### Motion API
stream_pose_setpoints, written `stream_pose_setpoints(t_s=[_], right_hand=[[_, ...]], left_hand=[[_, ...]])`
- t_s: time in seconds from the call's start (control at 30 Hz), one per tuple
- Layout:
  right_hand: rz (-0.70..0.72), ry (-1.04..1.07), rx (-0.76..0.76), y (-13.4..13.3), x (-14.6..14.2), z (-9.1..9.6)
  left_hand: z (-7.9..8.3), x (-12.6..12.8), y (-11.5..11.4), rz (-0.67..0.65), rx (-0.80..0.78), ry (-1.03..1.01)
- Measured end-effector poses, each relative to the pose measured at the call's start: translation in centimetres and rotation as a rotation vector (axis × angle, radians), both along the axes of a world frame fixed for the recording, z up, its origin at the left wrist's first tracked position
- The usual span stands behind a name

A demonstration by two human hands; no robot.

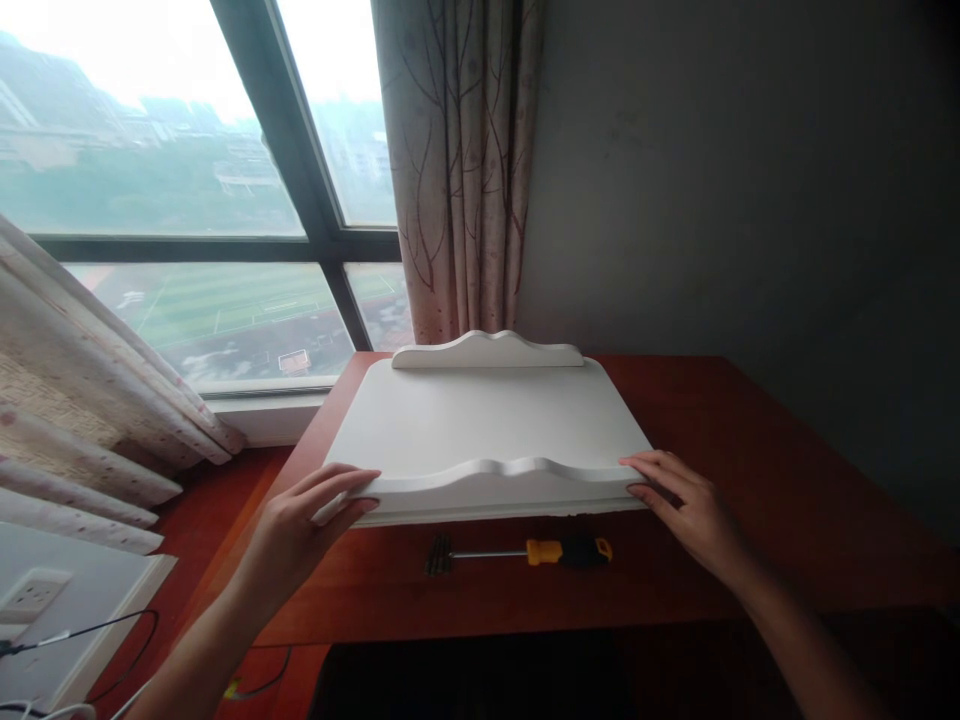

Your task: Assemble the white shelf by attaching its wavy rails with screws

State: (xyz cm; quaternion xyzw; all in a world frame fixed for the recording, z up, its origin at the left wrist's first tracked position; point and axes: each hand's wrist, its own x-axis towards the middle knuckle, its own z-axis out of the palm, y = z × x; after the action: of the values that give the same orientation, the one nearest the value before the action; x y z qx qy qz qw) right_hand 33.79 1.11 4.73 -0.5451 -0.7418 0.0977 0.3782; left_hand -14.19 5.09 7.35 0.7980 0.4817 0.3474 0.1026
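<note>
In the head view, a smooth white board [480, 415] with wavy strips sits mid-frame on a red-brown table [720, 450]. The left hand [307, 515] and right hand [690, 505] pinch its front corners. Below lies a yellow-and-black screwdriver [544, 552] beside thin dark screws [439, 556].

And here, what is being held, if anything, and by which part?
The white board, by its near wavy rail: the left hand grips its left end, the right hand its right end.
</note>
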Motion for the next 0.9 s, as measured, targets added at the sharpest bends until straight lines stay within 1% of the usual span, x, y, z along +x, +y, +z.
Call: stream_pose_setpoints(t_s=[0.2, 0.37, 0.73, 0.9], right_hand=[[0.002, 0.029, 0.021, 0.6, -0.5, -0.2], [-0.002, 0.055, 0.023, 1.6, -1.2, -0.4], [-0.010, 0.069, 0.008, 1.9, -1.3, -0.7], [-0.008, 0.058, 0.049, 2.0, -1.4, -1.1]], left_hand=[[-0.5, -0.2, 0.7, 0.023, 0.040, -0.010], [-0.8, -0.7, 1.5, 0.014, 0.030, -0.022], [-0.6, -0.7, 1.5, 0.026, 0.015, -0.039], [-1.5, -1.0, 1.8, 0.027, 0.007, -0.054]])
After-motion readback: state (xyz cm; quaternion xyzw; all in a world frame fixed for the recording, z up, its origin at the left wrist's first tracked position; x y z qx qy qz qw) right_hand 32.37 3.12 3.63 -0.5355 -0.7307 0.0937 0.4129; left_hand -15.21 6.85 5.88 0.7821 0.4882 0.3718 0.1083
